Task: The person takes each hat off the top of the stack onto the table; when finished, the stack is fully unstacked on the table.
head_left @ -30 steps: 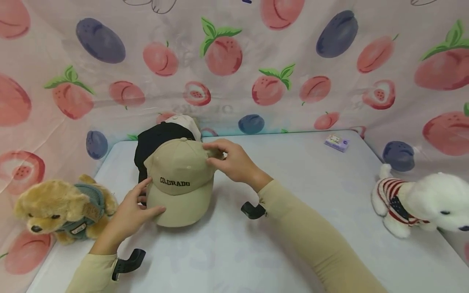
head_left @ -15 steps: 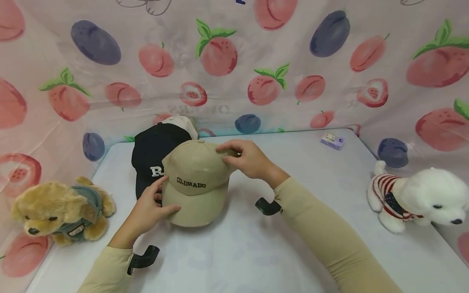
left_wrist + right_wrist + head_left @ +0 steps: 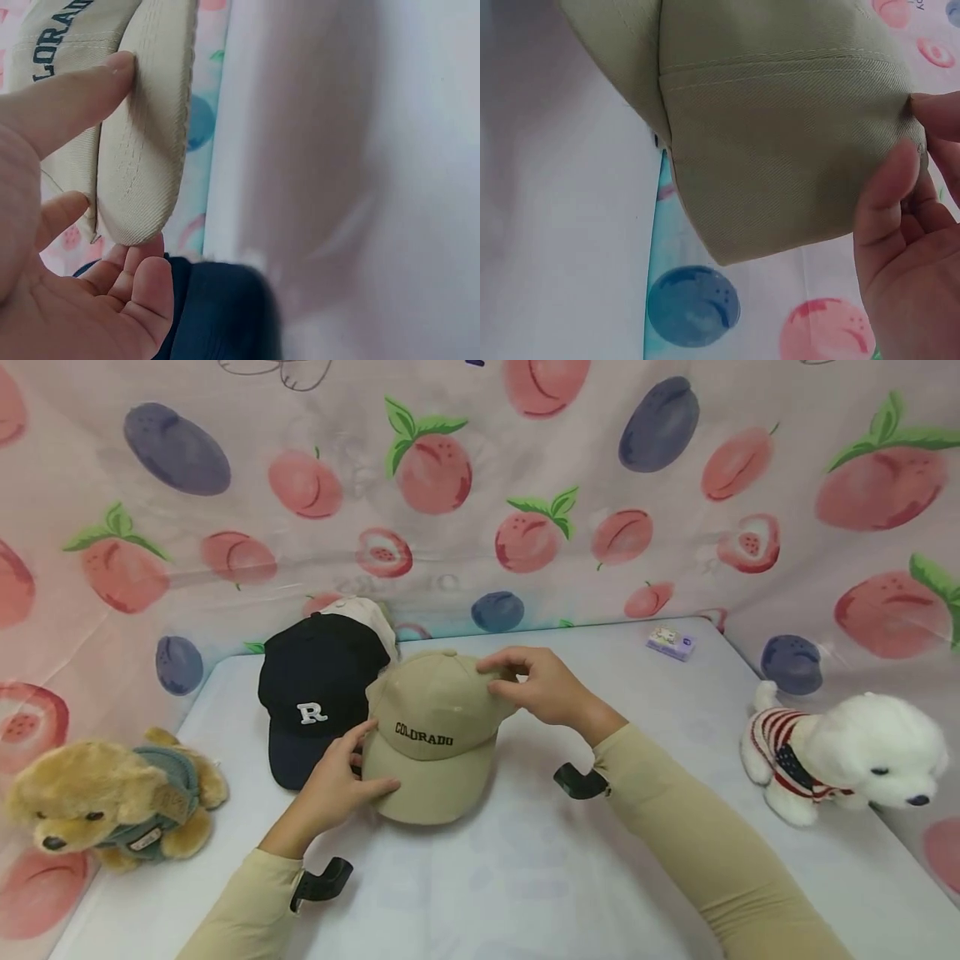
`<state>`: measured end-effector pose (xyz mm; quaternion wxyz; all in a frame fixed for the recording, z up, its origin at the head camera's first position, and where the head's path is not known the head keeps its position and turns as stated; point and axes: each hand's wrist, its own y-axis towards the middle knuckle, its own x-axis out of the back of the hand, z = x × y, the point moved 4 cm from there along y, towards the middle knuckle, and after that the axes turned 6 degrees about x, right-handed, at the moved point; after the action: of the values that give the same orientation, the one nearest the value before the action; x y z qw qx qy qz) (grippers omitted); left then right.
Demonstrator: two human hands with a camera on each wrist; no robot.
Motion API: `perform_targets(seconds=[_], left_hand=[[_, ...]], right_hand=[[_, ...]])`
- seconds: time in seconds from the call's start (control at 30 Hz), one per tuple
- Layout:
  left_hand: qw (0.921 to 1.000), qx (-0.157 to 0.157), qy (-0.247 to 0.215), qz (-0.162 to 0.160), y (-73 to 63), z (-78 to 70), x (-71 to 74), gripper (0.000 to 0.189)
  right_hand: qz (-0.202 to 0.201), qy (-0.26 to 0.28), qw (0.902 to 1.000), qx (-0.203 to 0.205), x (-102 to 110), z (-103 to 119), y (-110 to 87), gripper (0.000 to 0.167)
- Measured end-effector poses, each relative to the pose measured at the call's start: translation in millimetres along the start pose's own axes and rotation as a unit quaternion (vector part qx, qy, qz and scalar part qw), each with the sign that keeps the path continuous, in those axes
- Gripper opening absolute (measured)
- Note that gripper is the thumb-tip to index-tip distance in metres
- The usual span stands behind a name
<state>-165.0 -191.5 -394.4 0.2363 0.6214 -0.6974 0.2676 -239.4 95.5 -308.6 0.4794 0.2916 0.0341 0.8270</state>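
Note:
Both hands hold a beige baseball cap (image 3: 431,739) with COLORADO lettered across its front, its brim towards me. My left hand (image 3: 330,793) grips the brim's left side; the left wrist view shows the thumb over the brim (image 3: 142,157) and fingertips at its edge. At the back right of the crown, my right hand (image 3: 551,685) pinches the fabric between thumb and fingers, as the right wrist view also shows beside the cap's side panel (image 3: 780,157). Just left and behind is a black or navy cap (image 3: 322,668) with a white R, partly overlapped by the beige cap.
A white cap (image 3: 367,612) sits behind the dark one, mostly hidden. A tan plush dog (image 3: 112,802) stands at the left edge of the white table (image 3: 525,877), a white plush dog (image 3: 840,756) at the right. A small purple packet (image 3: 671,643) lies at the back right.
Both hands have moved right with the beige cap, away from the dark cap. The dark cap's R and brim, hidden at first, are now in sight. The view has shifted slightly.

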Motion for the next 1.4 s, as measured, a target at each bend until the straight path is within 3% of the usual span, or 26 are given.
perform_targets(seconds=[0.3,0.63,0.97,1.17,1.4], left_hand=[[0.9995,0.012,-0.021,0.021,16.7,-5.8,-19.4,0.092],[0.9984,0.011,-0.051,0.022,32.7,-15.6,-44.1,0.09],[0.9953,0.015,-0.092,0.028,48.5,-28.6,-73.1,0.089],[0.9957,0.009,-0.088,0.029,56.4,-38.7,-86.7,0.089],[0.9951,0.003,-0.084,0.052,67.7,-52.8,-102.8,0.088]], right_hand=[[-0.015,-0.036,0.9992,-0.004,18.1,-6.6,-6.1,0.03],[-0.028,-0.063,0.9973,-0.024,37.6,-17.0,-17.0,0.03],[-0.042,-0.063,0.9958,-0.051,55.4,-27.1,-26.2,0.036],[-0.055,-0.081,0.9932,-0.062,67.3,-32.6,-31.0,0.036],[-0.078,-0.097,0.9887,-0.083,84.9,-36.3,-37.0,0.037]])
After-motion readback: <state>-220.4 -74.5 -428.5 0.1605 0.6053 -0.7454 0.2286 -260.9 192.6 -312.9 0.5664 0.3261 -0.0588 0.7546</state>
